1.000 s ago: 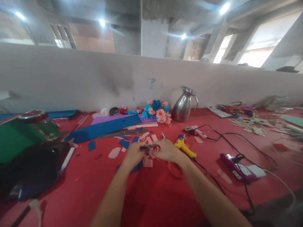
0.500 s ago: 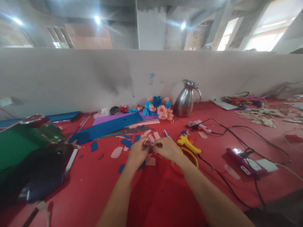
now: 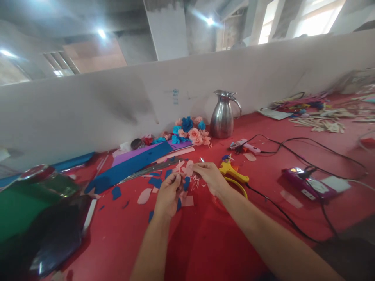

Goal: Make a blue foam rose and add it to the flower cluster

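Note:
My left hand point(image 3: 169, 193) is closed in a pinch above the middle of the table, thumb against fingers. A thin pale tip shows at its fingertips, too small to name. My right hand point(image 3: 209, 175) is just to the right, its fingertips pinched on the edge of a pink paper petal point(image 3: 188, 168). Under and around both hands lie cut pink paper pieces point(image 3: 188, 201) and blue paper pieces point(image 3: 155, 182). A yellow hot glue gun point(image 3: 233, 171) lies to the right of my right hand. Scissors with yellow handles point(image 3: 241, 188) are partly hidden behind my right wrist.
Paper flowers point(image 3: 195, 133) and a steel jug point(image 3: 222, 119) stand by the wall. A long blue paper strip point(image 3: 131, 166) lies left of them. A pink glue gun point(image 3: 247, 146), black cords and a purple power strip point(image 3: 309, 183) occupy the right. A green-lidded jar point(image 3: 47, 179) stands left.
My hands have moved apart; the right has gone to the pink paper petal, while the left stays pinched. The blue bit between them no longer shows there. The view has tilted.

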The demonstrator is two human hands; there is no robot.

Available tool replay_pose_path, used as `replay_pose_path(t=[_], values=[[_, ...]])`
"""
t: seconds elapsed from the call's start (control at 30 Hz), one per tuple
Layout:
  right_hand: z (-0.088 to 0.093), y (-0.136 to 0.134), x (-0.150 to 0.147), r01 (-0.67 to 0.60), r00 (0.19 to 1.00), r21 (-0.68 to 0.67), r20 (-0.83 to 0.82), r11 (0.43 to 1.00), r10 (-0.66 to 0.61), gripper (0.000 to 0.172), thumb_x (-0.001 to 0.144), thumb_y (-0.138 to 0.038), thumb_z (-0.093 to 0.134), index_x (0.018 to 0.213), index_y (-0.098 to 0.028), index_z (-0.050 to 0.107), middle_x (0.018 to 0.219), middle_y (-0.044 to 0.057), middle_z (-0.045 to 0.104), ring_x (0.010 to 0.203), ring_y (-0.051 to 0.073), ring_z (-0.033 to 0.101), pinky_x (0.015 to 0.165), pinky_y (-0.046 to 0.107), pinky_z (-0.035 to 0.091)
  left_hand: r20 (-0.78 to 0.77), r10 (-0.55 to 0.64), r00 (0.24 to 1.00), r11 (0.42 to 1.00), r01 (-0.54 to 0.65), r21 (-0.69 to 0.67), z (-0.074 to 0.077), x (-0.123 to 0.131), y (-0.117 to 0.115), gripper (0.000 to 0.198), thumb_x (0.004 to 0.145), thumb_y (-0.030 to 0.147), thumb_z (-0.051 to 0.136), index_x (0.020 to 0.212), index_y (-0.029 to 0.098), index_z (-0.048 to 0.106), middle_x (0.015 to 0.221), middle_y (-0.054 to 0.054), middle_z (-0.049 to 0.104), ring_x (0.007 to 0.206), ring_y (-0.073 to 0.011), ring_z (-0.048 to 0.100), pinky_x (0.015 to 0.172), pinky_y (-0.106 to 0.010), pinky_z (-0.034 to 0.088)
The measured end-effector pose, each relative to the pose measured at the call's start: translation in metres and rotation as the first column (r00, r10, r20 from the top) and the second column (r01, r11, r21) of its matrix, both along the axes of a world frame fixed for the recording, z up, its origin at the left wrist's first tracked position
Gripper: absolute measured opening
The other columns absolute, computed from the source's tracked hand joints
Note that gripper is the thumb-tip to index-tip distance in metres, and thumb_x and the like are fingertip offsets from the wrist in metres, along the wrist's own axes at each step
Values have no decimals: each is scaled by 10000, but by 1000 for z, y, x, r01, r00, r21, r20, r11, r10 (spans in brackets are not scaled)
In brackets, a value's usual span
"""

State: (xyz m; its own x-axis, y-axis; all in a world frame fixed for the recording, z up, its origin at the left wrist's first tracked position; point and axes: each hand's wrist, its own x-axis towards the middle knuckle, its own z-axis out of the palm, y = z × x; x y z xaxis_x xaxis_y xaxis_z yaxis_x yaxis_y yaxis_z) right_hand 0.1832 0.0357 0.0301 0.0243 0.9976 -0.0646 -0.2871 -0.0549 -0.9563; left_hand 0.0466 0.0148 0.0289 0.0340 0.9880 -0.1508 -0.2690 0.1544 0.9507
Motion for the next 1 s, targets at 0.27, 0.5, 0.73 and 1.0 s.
replay_pose_path(t=[0.27,0.5,0.73,1.0], values=[[0,2,0,18,999,-16,-45,1000,-18,196,596,-345,672,525,-164,649,494,-25,557,496,87,442,525,246,317,-76,-10,997,1000,11,22,-2,4,-2,308,625,414,750,710,150,616,628,27,509,517,-58,381,486,-179,318],[2,-2,-2,-23,994,-41,-105,999,19,180,584,-337,679,529,-167,667,541,0,619,525,94,482,546,238,340,37,-8,999,1000,8,-3,-2,8,-3,368,596,335,784,845,180,563,738,44,552,483,-40,410,472,-186,345],[3,-5,-5,-73,991,-55,-119,996,66,184,603,-338,659,584,-164,715,612,33,672,573,108,532,563,235,363,167,-58,984,996,69,-62,-4,7,0,365,578,298,808,812,149,570,637,59,502,453,-25,383,450,-172,307],[5,-7,-5,-68,986,-73,-157,995,56,168,583,-317,689,566,-151,711,545,12,633,557,96,515,561,223,363,174,-43,984,996,57,-75,-4,7,-1,371,567,287,815,816,151,576,591,74,480,442,-27,378,445,-162,316]])
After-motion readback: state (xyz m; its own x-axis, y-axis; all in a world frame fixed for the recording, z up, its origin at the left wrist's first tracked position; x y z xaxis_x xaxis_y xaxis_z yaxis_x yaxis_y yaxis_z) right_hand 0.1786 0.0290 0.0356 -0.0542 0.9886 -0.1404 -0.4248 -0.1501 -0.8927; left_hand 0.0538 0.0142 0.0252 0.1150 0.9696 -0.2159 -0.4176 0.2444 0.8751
